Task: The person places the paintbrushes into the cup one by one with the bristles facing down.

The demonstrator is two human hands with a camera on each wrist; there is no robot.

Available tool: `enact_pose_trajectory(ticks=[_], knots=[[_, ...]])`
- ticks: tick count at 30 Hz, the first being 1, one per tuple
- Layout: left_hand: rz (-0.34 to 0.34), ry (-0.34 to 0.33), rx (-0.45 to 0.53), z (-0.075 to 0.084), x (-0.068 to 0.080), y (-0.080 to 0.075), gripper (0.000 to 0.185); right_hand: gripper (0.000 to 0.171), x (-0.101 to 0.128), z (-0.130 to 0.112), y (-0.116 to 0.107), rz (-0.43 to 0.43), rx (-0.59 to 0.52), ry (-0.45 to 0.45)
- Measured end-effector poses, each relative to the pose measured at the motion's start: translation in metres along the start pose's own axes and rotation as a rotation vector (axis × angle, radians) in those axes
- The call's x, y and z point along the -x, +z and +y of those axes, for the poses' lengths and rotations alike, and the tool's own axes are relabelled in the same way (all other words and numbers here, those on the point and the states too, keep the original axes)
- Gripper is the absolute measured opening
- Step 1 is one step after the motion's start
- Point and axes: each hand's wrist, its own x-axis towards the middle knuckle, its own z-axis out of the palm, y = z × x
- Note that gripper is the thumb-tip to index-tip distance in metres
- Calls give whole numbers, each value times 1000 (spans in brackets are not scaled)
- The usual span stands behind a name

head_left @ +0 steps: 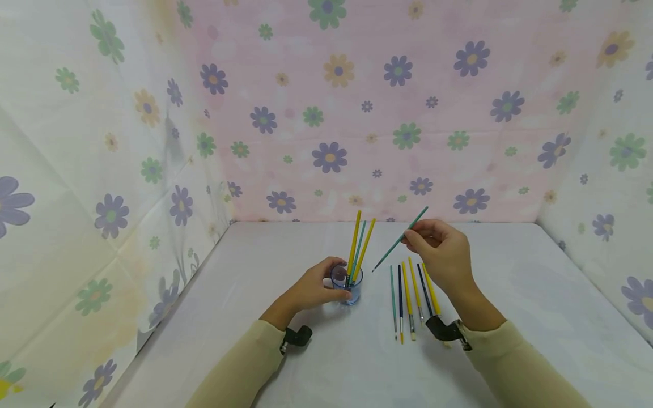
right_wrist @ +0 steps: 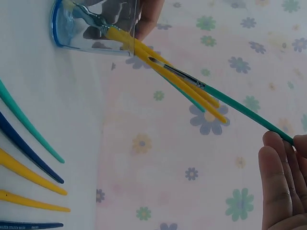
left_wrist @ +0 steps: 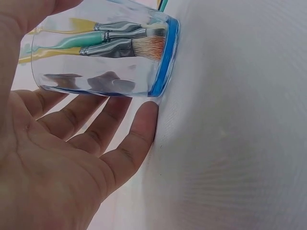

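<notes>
My left hand holds a clear drinking glass with a blue base, thumb on one side and fingers on the other. The glass stands upright on the table. Two yellow paintbrushes and a green paintbrush lean inside it, bristles down. To the right of the glass and above the table, my right hand pinches another green paintbrush near its handle end. That brush slants, its thin dark tip pointing down toward the glass, apart from it.
Below my right hand, a row of paintbrushes lies on the white table: a green brush, navy brushes and several yellow brushes, bristles toward me. My right wrist hides part of the row. Flowered cloth walls surround the table.
</notes>
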Motion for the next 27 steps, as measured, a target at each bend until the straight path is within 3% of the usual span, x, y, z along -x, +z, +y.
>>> enact_pose_trajectory(ticks=[13,27], knots=[[3,-19,-5,5,3,0,68,23,8,7,19,-50,-34,-35],[7,-21,-17,4,2,0,70,17,13,18,33,-110,28,-47]])
